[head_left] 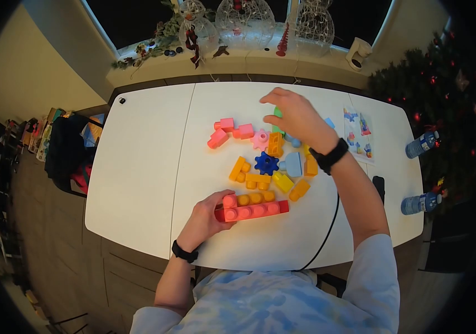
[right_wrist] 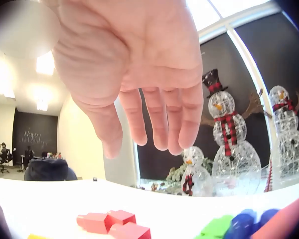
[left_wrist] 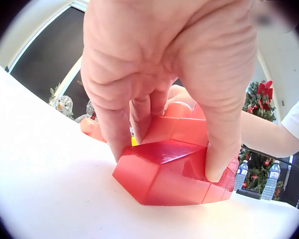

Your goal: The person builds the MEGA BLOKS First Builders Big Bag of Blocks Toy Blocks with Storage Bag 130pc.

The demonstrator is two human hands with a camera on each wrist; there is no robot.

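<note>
My left hand (head_left: 204, 220) grips the left end of a joined block assembly near the table's front edge: a long pink-red row (head_left: 252, 211) with orange blocks (head_left: 256, 197) along its far side. In the left wrist view, fingers and thumb straddle its red end piece (left_wrist: 159, 172). Raised over the far side of the loose blocks, my right hand (head_left: 299, 119) has a green block (head_left: 278, 119) beneath it. The right wrist view shows that hand (right_wrist: 139, 64) with fingers extended and nothing held, above pink blocks (right_wrist: 131, 230) and a green block (right_wrist: 217, 226).
Loose pink (head_left: 218, 138), orange (head_left: 299, 190), yellow (head_left: 282, 181), light blue (head_left: 293, 165) and dark blue (head_left: 266, 163) blocks lie mid-table. A picture sheet (head_left: 360, 133) lies at the right. A black cable (head_left: 327, 234) crosses the table; two bottles (head_left: 420, 204) stand at its right edge.
</note>
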